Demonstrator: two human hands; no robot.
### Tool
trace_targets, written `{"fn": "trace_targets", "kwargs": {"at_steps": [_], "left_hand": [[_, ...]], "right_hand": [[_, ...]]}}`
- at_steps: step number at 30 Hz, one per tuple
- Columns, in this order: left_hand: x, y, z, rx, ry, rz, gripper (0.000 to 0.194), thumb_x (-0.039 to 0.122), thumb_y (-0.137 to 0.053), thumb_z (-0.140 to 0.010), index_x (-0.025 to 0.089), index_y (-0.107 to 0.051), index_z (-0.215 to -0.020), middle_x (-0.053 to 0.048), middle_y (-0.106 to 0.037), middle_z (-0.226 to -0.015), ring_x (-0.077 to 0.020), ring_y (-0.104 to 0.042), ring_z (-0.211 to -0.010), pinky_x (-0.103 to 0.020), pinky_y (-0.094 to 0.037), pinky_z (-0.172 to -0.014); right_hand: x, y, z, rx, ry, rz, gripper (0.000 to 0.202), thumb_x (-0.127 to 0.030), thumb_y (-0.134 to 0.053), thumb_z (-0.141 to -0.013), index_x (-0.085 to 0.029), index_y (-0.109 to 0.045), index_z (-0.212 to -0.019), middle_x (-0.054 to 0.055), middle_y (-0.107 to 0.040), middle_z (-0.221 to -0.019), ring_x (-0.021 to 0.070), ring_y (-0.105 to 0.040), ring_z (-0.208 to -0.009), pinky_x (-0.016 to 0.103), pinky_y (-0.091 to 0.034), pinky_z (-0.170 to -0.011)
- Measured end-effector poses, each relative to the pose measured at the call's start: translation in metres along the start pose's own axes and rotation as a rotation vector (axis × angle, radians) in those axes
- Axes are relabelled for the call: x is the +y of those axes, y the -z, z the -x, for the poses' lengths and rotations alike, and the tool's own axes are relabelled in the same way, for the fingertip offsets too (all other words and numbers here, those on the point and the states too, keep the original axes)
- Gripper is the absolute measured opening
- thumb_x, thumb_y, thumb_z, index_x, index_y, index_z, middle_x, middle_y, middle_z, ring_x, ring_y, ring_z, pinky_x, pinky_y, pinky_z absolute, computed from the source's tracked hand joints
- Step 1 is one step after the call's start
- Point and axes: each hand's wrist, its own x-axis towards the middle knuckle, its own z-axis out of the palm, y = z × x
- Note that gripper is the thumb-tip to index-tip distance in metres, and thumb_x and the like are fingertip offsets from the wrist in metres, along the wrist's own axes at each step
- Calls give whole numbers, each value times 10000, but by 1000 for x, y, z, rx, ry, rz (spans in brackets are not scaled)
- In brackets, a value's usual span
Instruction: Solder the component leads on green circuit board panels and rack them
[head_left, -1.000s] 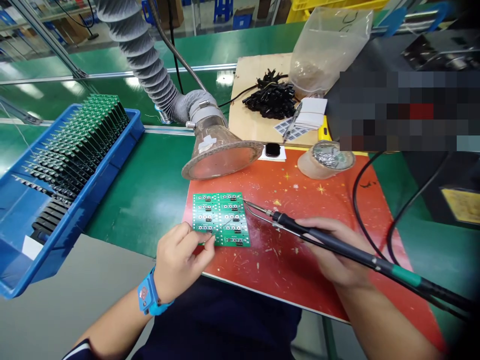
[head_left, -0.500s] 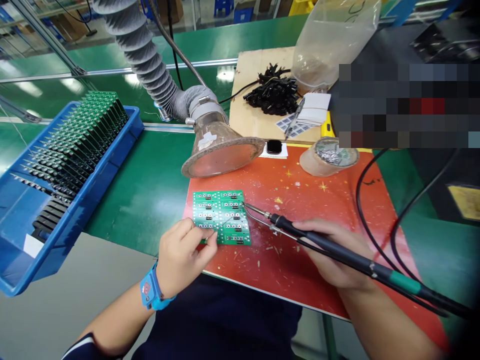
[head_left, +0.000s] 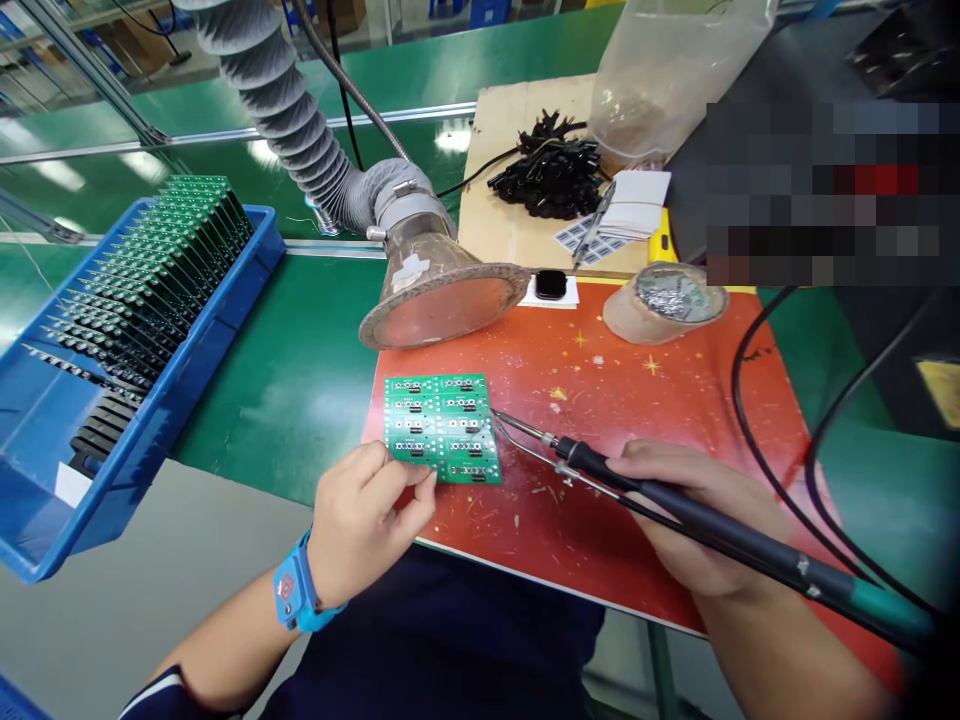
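With my left hand (head_left: 367,520) pinching solder wire (head_left: 450,447) over the green board (head_left: 441,428) and my right hand (head_left: 697,520) wrapped round the soldering iron (head_left: 675,500), a slip could bridge neighbouring joints or burn my fingertips.

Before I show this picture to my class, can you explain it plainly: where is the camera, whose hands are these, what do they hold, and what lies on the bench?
The camera sits on a person's head, looking down at their own hands. The right hand grips a soldering iron, its tip at the edge of a green circuit board panel. The left hand, wearing a blue wrist strap, pinches thin solder wire at the panel's near edge. The panel lies on a red mat. Behind it hangs a fume extraction hood on a grey hose. A blue tray of upright boards stands to the left. A pile of black parts lies farther back.
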Motion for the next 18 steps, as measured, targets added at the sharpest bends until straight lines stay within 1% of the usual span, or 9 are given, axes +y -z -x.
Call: {"fn": "trace_targets", "kwargs": {"at_steps": [5, 10, 13, 18], "left_hand": [[1, 1, 0, -11, -2, -4, 107, 136, -624, -855, 159, -640, -752, 31, -467, -602, -96, -442, -524, -227, -341, -482], [1, -1, -3, -14, -10, -11, 114, 135, -620, -853, 160, -634, -742, 34, -456, -599, -96, -430, -521, -230, -341, -485], [2, -2, -5, -17, -17, -17, 128, 137, -610, -857, 167, -624, -734, 35, -457, -599, -96, -433, -523, -226, -343, -482], [3, -3, -4, -25, -13, -21, 135, 142, -602, -863, 174, -619, -734, 35, -457, -598, -99, -433, -525, -228, -344, -484]], "right_hand": [[-5, -1, -6, -14, 18, -20, 170, -221, -607, -809, -292, -671, -950, 9, -700, -704, 200, -681, -622, 331, -568, -567], [-7, -1, -11, -22, 33, -52, 195, -180, -598, -773, -278, -671, -925, 15, -689, -661, 199, -676, -592, 322, -561, -526], [-4, 0, -8, -26, 40, -69, 227, -155, -600, -744, -266, -674, -928, 20, -690, -666, 198, -677, -601, 321, -562, -544], [-1, 1, -2, -47, 4, -133, 236, -181, -607, -719, -286, -687, -914, 18, -676, -631, 209, -672, -585, 351, -570, -567]]}}
